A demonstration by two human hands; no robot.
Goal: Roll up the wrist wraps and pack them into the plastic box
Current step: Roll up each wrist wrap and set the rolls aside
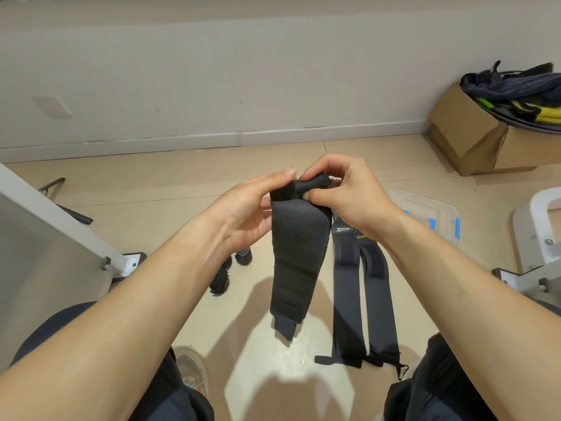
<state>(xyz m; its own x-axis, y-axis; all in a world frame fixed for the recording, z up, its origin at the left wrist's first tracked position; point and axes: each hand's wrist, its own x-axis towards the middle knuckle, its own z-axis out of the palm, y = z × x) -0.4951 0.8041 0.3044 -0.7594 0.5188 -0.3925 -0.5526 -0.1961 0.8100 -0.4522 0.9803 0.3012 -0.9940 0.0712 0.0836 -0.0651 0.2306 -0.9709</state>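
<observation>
A black wrist wrap (296,256) hangs in the air in front of me, its top end curled into the start of a roll. My left hand (246,212) holds that top end from the left and my right hand (346,196) pinches it from the right. Two grey wrist wraps (361,296) lie flat side by side on the floor below my right arm. Rolled black wraps (243,256) sit on the floor under my left wrist. The clear plastic box (425,208) with blue clips stands on the floor beyond my right hand, partly hidden by it.
A cardboard box (473,135) full of dark and yellow gear stands at the far right by the wall. Grey metal frame legs (121,262) flank me on both sides. My knees and one shoe (191,372) fill the bottom of the view.
</observation>
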